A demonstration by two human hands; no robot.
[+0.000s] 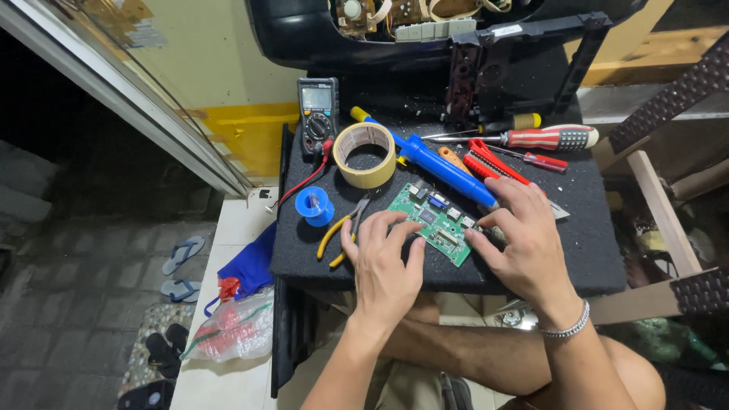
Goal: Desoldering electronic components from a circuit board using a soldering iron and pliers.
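Both hands steady the green board near the front edge of the bench.

I see my left hand (383,266) lying flat, fingers spread, on the board (434,220); my right hand (524,235) pinches its right end, fingers curled. I judge a light edge grip best, clear of the bristly solder joints. The mat (577,228) is black, nubbly foam; the tape roll (365,154) papery and round; the blue iron (437,167) smooth plastic; the pliers (342,228) yellow-handled.
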